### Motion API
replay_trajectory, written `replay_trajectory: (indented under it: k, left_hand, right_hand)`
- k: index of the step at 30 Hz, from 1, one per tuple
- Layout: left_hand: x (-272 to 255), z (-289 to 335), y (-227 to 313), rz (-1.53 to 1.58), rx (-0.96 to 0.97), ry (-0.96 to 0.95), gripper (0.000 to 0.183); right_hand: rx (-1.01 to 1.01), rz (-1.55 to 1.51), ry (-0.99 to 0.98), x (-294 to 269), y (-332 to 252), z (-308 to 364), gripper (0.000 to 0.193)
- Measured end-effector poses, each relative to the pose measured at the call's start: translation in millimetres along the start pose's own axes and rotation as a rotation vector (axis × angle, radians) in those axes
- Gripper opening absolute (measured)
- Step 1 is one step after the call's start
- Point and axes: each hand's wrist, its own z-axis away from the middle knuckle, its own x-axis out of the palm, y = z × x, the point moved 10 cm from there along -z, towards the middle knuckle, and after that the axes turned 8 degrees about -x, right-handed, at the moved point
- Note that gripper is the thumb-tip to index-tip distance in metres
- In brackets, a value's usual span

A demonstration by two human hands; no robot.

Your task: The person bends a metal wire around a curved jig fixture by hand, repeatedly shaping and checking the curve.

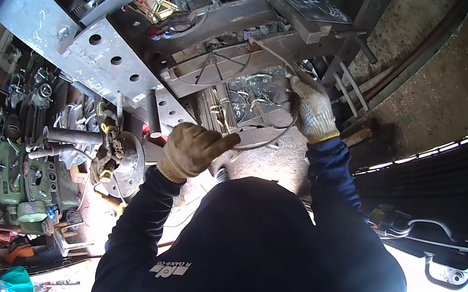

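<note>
A thin metal rod bent into a wide open curve (273,140) hangs between my gloved hands. My left hand (192,151), in a brown work glove, is closed at the rod's lower left end. Its fingers point right, toward the rod. On the other side my right hand (311,110), in a pale knitted glove with a yellow cuff, grips the curve along its right side; some of its fingers are hidden behind the glove's back. The upper end of the rod runs up and left to a steel beam. Below the curve lies a bundle of straight rods (218,108).
A steel beam with round holes (116,61) slopes down at left, near my left hand. A spoked metal ring (216,64) rests against the frame ahead. Work gloves lie by a round steel disc (131,165). A green machine (12,170) stands far left; metal bars jut out at right.
</note>
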Motion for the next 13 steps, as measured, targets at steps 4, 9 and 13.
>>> replay_trajectory:
  k: [4,9,13]
  left_hand:
    - [12.9,0.0,-25.3,0.005,-0.006,0.042,0.033]
    - [39.6,9.6,-89.5,-0.107,-0.183,0.029,0.036]
    - [47.6,11.5,-127.1,-0.078,-0.23,-0.115,0.038]
  right_hand:
    - [0.011,0.057,0.009,-5.7,24.5,-32.6,0.022]
    - [0.115,0.163,0.011,5.3,65.5,-66.3,0.03]
    - [0.122,0.014,-0.046,10.4,90.9,-80.7,0.036]
